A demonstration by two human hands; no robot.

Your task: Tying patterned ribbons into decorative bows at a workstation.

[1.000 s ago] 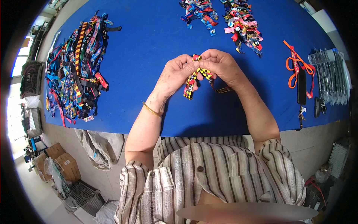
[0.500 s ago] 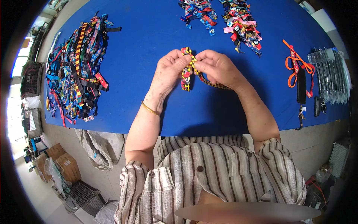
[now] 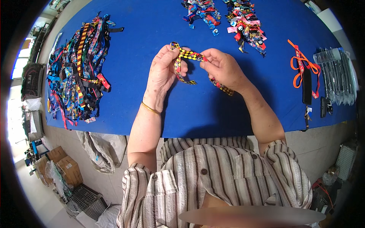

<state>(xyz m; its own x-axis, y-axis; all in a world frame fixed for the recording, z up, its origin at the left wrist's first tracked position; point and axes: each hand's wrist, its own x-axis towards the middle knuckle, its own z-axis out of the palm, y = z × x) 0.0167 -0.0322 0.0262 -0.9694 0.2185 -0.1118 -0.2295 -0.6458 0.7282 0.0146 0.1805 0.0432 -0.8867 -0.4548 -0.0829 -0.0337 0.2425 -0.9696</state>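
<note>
Leftmost, a big heap of mixed coloured woven ribbons (image 3: 78,68) lies on the blue cloth-covered table (image 3: 144,106), spreading from the far edge down toward the near edge, with black, orange, red and blue strips tangled together. Nearer the middle, the left hand (image 3: 163,72) is raised above the cloth, a thin gold bangle (image 3: 151,108) around its wrist, and its fingers are curled and pinching one end of a narrow yellow-and-black chequered ribbon with red marks (image 3: 187,55). That ribbon runs across the short gap between the hands, a loop of it standing up at the left fingertips and a loose end hanging down just below them. Beside it, the right hand (image 3: 224,68) grips the same ribbon with thumb and forefinger closed on it, the other fingers folded in, and a further tail of the ribbon trails from under the palm down onto the cloth. Beyond the hands, at the far edge, sit two smaller piles of bright finished ribbon pieces (image 3: 228,17). Further right, an orange lanyard with a black strap (image 3: 302,72) lies flat, well apart from the hands, and at the right end rests a stack of clear plastic sleeves (image 3: 336,76), with a small dark clip just beside its near corner
</note>
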